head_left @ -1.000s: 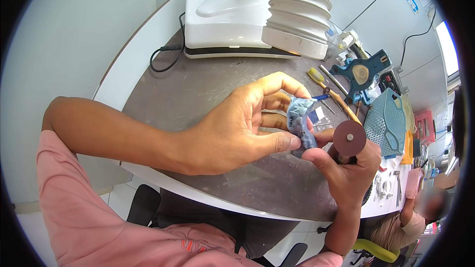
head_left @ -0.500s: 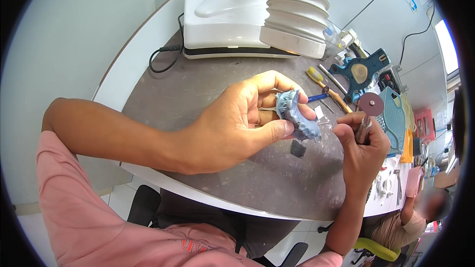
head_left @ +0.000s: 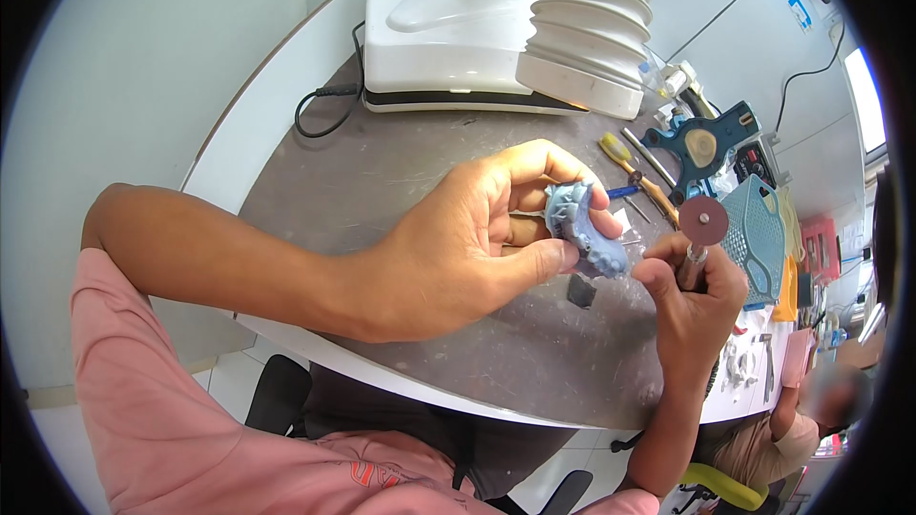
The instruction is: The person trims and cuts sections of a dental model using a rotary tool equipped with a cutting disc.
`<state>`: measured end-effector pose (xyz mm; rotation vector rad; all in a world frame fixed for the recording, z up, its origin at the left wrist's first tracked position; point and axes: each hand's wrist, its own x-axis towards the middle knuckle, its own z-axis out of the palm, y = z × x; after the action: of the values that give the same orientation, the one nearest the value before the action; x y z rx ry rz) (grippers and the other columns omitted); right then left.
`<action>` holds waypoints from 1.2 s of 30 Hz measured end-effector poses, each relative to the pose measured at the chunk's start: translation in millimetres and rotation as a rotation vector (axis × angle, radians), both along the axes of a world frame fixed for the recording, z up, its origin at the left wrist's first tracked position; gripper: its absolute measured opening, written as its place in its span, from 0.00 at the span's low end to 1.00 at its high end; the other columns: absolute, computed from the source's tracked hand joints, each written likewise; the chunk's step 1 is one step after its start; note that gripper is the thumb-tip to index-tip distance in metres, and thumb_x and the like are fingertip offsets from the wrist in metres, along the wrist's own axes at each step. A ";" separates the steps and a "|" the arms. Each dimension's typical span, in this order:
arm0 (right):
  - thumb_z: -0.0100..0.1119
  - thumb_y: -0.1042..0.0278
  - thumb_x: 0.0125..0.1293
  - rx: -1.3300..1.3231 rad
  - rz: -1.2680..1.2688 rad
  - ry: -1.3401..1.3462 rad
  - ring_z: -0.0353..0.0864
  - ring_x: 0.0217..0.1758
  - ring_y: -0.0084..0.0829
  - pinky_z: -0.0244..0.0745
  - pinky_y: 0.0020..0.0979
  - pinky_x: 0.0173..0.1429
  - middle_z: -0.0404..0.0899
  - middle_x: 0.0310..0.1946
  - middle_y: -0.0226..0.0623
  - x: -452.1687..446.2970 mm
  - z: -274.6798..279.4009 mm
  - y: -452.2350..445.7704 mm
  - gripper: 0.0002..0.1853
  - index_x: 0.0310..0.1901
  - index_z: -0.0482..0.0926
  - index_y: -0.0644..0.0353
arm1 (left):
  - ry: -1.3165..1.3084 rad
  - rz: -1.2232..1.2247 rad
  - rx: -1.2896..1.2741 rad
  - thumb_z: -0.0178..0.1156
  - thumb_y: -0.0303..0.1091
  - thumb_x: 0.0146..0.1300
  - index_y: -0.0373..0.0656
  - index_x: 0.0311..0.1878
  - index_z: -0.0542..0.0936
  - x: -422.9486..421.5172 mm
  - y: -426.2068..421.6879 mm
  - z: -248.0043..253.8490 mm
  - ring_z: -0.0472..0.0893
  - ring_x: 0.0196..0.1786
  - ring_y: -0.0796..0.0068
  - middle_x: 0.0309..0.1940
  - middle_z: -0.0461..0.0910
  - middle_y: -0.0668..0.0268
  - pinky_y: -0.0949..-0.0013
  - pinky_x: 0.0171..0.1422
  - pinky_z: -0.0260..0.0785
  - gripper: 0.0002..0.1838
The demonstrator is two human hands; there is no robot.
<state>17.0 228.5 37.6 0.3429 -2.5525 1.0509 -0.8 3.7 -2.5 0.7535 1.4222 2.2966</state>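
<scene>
Between its thumb and fingers, my left hand [head_left: 468,243] holds a blue-grey dental model [head_left: 584,234] with toothed edges, above the grey-brown bench top [head_left: 429,157]. To the right of the model, my right hand [head_left: 695,300] is wrapped round a metal rotary handpiece [head_left: 692,269]. A round reddish-brown disc [head_left: 704,220] sits on the handpiece's upper end, apart from the model. Below the model, a small dark square piece [head_left: 580,292] lies on the bench.
A white machine [head_left: 448,33] and ribbed hose [head_left: 590,29] stand at the back. Rightward are a yellow brush [head_left: 615,147], a blue-green metal frame [head_left: 701,146] and a teal basket [head_left: 754,238]. Another person [head_left: 763,443] sits at the far right.
The disc and my right hand have moved away from the model, up and to the right, then slightly back left. The model has turned in my left hand, uncovering the dark square piece.
</scene>
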 end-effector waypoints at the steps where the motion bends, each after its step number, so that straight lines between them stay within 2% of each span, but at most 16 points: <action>1: 0.79 0.49 0.48 0.070 0.033 0.033 0.60 0.22 0.12 0.54 0.20 0.26 0.70 0.19 0.20 0.2 -0.7 3.9 0.25 0.33 0.80 0.64 | -0.003 0.001 -0.004 0.55 0.18 0.68 0.38 0.59 0.67 -0.1 -0.3 0.3 0.75 0.64 0.69 0.59 0.75 0.52 0.64 0.70 0.71 0.18; 2: 0.82 0.53 0.45 0.140 0.066 0.067 0.61 0.21 0.11 0.56 0.19 0.24 0.73 0.19 0.21 0.8 -1.1 6.3 0.26 0.38 0.83 0.64 | -0.003 0.001 -0.004 0.55 0.18 0.68 0.38 0.59 0.67 0.2 -0.3 0.3 0.75 0.64 0.69 0.59 0.75 0.52 0.64 0.70 0.71 0.18; 3: 0.82 0.53 0.45 0.140 0.066 0.068 0.61 0.21 0.11 0.56 0.19 0.24 0.73 0.19 0.21 2.2 -0.5 6.1 0.26 0.38 0.83 0.64 | -0.017 0.004 -0.001 0.56 0.19 0.68 0.38 0.59 0.67 0.5 -0.3 0.3 0.75 0.64 0.70 0.59 0.76 0.52 0.65 0.70 0.71 0.18; 5: 0.81 0.47 0.42 0.181 0.110 0.060 0.59 0.20 0.13 0.54 0.20 0.23 0.69 0.16 0.20 5.2 1.7 3.6 0.28 0.35 0.82 0.63 | -0.032 0.008 0.001 0.57 0.19 0.68 0.37 0.59 0.68 0.7 -0.8 1.7 0.75 0.63 0.70 0.59 0.76 0.53 0.66 0.70 0.71 0.18; 11: 0.82 0.49 0.40 0.267 0.146 0.050 0.57 0.16 0.19 0.53 0.23 0.21 0.62 0.13 0.26 6.1 0.7 -2.9 0.25 0.27 0.79 0.61 | -0.094 -0.018 -0.012 0.61 0.19 0.65 0.36 0.57 0.68 2.5 -3.1 7.6 0.77 0.61 0.73 0.57 0.77 0.55 0.68 0.67 0.72 0.19; 15: 0.82 0.50 0.39 0.309 0.141 0.037 0.59 0.15 0.21 0.54 0.25 0.20 0.63 0.13 0.29 4.5 1.3 -6.4 0.26 0.24 0.76 0.60 | -0.099 -0.017 -0.026 0.63 0.18 0.63 0.36 0.56 0.68 3.4 -2.1 7.4 0.78 0.59 0.74 0.56 0.78 0.56 0.70 0.65 0.73 0.20; 21: 0.82 0.55 0.43 0.319 0.190 0.127 0.65 0.14 0.26 0.59 0.29 0.19 0.67 0.13 0.34 1.9 -5.9 -1.6 0.24 0.21 0.72 0.60 | -0.108 -0.010 -0.031 0.63 0.18 0.63 0.36 0.54 0.69 3.3 -2.1 7.8 0.80 0.56 0.75 0.54 0.80 0.56 0.71 0.62 0.75 0.19; 22: 0.80 0.54 0.45 0.350 0.174 0.100 0.65 0.17 0.23 0.60 0.27 0.23 0.70 0.16 0.31 3.8 -5.1 -1.0 0.22 0.30 0.79 0.61 | -0.094 -0.009 -0.017 0.64 0.18 0.63 0.36 0.53 0.69 3.2 -1.4 6.1 0.80 0.55 0.75 0.53 0.80 0.56 0.71 0.62 0.76 0.18; 23: 0.78 0.53 0.46 0.380 0.157 0.073 0.66 0.20 0.21 0.62 0.26 0.26 0.74 0.19 0.29 5.0 -4.2 -0.8 0.24 0.39 0.87 0.63 | -0.094 -0.010 -0.016 0.64 0.18 0.63 0.36 0.53 0.69 3.3 -1.9 7.7 0.80 0.55 0.75 0.53 0.80 0.56 0.71 0.62 0.76 0.18; 36: 0.78 0.53 0.47 0.411 0.176 0.105 0.65 0.20 0.20 0.60 0.25 0.25 0.71 0.17 0.28 4.1 -4.3 -0.5 0.22 0.35 0.85 0.63 | -0.129 -0.035 -0.022 0.64 0.18 0.63 0.36 0.51 0.70 3.6 -3.2 9.0 0.82 0.53 0.76 0.53 0.80 0.52 0.71 0.61 0.76 0.17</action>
<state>21.0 228.0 33.3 0.7207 -2.6645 0.5345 2.8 0.5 6.4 0.6071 1.3643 2.2559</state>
